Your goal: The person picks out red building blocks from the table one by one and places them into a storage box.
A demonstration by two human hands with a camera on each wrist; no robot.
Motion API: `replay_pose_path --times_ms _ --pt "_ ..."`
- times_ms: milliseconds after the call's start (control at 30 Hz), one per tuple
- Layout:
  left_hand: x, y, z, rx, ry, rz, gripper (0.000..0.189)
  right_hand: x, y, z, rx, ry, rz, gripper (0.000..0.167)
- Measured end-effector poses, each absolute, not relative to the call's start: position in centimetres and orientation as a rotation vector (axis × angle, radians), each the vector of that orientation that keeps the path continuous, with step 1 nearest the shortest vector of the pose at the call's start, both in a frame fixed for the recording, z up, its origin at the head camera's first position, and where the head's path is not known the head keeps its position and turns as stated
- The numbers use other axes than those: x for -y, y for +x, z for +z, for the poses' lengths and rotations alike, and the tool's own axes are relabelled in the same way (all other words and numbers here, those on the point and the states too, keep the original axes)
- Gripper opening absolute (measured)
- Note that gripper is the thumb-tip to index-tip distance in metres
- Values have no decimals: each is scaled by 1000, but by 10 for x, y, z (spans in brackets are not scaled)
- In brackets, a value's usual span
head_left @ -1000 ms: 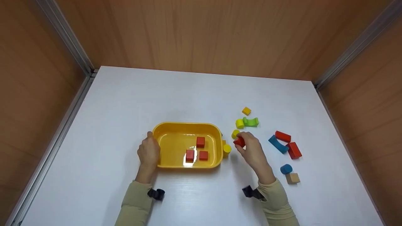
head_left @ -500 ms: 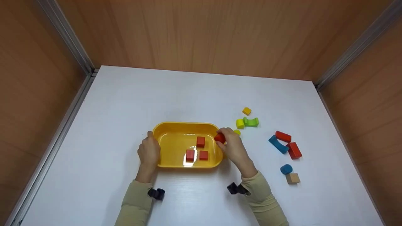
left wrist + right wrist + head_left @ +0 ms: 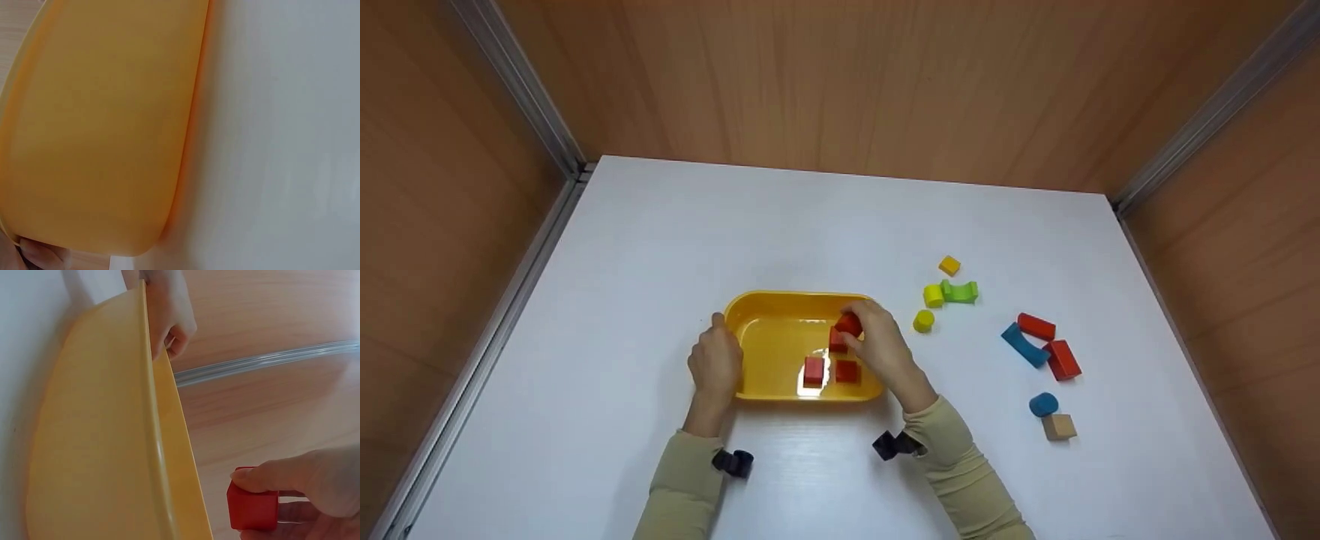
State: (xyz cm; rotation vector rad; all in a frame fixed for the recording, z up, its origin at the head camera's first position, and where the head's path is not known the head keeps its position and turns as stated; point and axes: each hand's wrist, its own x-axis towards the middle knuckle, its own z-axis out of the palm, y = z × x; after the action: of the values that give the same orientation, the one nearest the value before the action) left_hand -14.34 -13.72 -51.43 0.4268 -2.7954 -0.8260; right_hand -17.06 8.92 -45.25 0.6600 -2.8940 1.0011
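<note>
My left hand (image 3: 715,358) grips the left end of a yellow plastic tray (image 3: 780,296), its fingers (image 3: 40,256) curled at the rim in the left wrist view. Over the tray's right part, my right hand (image 3: 881,349) pinches a red block (image 3: 253,503) between thumb and fingers. In the right wrist view this block is held up above the tray rim (image 3: 154,433). Inside the tray lie a red cube (image 3: 813,371), a second red cube (image 3: 846,371) and a third red cube (image 3: 837,340), partly overlapped by the right hand. The tray's right end is hidden behind that hand.
Right of the tray lie a yellow cylinder (image 3: 924,321), another yellow cylinder (image 3: 933,295), a green arch block (image 3: 960,292) and an orange cube (image 3: 949,265). Farther right are a blue curved block (image 3: 1024,345), red blocks (image 3: 1063,360), a blue cylinder (image 3: 1043,404) and a wooden cube (image 3: 1060,427).
My right hand has moved left with the red block, from beside the yellow cylinders to over the tray. My left hand and the tray have stayed in place.
</note>
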Motion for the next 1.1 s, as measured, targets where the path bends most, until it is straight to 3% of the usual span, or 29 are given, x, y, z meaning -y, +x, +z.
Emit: replay_pose_path --times_ms 200,1100 --pt "137 -143 -515 2747 388 -815 10 -77 -176 -463 2813 759 937 28" --pt "136 -144 -515 2781 419 -837 13 -30 -192 -487 2999 728 871 26"
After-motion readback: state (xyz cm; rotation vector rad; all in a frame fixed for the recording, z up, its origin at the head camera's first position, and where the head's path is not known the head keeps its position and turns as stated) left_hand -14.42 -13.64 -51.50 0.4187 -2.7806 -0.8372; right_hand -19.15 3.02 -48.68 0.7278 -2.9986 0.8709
